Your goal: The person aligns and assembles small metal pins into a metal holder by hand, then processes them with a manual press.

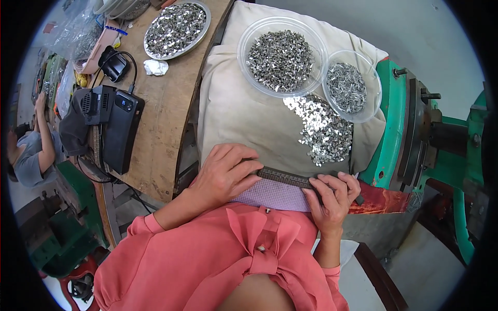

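A dark, narrow bar with a row of fine slots (285, 177) lies across the near edge of the cloth-covered surface, in front of my body. My left hand (226, 172) grips its left end between thumb and fingers. Around its right end my right hand (332, 198) is closed, thumb below and fingers on top. Beyond the bar, a loose pile of small shiny metal pieces (326, 132) rests on the beige cloth (233, 119). Behind the pile are a clear round tub (243, 62) of small metal pieces and a smaller clear tub (376, 85) of thin metal pins.
On the left stands a wooden table (161, 124) with a plate (206, 26) of metal pieces, a black power bank (122, 132), cables and crumpled white tissue (155, 67). A green machine (386, 124) borders the right side. Another person (36, 150) sits at far left.
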{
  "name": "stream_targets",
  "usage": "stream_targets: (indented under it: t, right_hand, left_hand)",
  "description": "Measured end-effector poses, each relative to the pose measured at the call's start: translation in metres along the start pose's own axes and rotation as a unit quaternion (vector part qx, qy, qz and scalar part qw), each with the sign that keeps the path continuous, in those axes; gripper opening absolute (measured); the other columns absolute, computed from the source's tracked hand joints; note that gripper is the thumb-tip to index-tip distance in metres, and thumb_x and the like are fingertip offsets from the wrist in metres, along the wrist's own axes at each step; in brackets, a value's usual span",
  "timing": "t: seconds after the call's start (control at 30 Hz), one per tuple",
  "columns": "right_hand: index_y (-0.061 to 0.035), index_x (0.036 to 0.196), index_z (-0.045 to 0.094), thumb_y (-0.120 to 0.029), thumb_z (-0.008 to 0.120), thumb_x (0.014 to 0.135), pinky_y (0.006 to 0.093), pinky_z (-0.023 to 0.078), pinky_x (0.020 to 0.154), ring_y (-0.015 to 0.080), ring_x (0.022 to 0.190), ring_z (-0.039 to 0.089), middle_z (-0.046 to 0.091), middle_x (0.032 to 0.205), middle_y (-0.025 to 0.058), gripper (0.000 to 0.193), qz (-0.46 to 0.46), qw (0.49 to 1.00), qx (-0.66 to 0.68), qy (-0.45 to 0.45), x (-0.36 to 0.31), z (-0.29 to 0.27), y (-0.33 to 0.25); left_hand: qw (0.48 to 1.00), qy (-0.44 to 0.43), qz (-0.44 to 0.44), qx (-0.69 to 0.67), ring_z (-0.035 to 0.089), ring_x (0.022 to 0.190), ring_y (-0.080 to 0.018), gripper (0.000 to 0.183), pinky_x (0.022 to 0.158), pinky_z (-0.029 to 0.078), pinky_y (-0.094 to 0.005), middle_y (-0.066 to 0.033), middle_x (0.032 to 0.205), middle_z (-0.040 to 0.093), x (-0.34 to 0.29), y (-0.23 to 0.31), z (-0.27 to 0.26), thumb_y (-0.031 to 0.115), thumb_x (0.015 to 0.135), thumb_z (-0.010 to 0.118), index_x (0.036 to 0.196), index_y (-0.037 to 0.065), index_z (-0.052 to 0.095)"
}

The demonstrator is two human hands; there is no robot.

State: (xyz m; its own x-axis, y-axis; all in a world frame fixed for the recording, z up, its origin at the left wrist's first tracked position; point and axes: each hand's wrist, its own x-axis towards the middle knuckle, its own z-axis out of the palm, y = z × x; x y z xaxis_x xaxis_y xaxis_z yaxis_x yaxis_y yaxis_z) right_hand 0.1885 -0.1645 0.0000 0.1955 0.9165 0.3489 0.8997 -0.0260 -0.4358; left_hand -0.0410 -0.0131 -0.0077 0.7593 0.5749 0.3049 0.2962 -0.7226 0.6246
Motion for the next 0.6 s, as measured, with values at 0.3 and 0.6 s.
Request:
stream_targets:
  t: [0.3, 0.6]
  right_hand:
    - [-0.0141, 0.091, 0.076, -0.014, 0.088, 0.06, 0.0427, 0.038, 0.097, 0.0278, 0.114, 0.048, 0.066, 0.099, -0.0011, 0.033, -0.006, 1.0, 0.001, 0.008, 0.0006, 0.0, 0.0005]
    - [-0.0151, 0.089, 0.076, -0.014, 0.089, 0.059, 0.0415, 0.037, 0.097, 0.028, 0.114, 0.048, 0.065, 0.099, -0.0011, 0.033, 0.004, 1.0, 0.015, -0.001, 0.0026, -0.0005, 0.0019]
  left_hand:
    - [0.998, -0.019, -0.043, -0.044, 0.06, 0.101, -0.0271, 0.036, 0.087, 0.043, -0.0389, -0.0057, 0.109, 0.065, -0.0014, -0.0032, -0.0001, 0.015, 0.066, 0.084, 0.099, 0.011, 0.072]
    - [0.996, -0.031, -0.057, -0.056, 0.059, 0.1, -0.0261, 0.033, 0.086, 0.042, -0.0389, -0.0043, 0.109, 0.064, -0.0008, -0.0044, -0.0007, 0.017, 0.066, 0.084, 0.097, 0.012, 0.073]
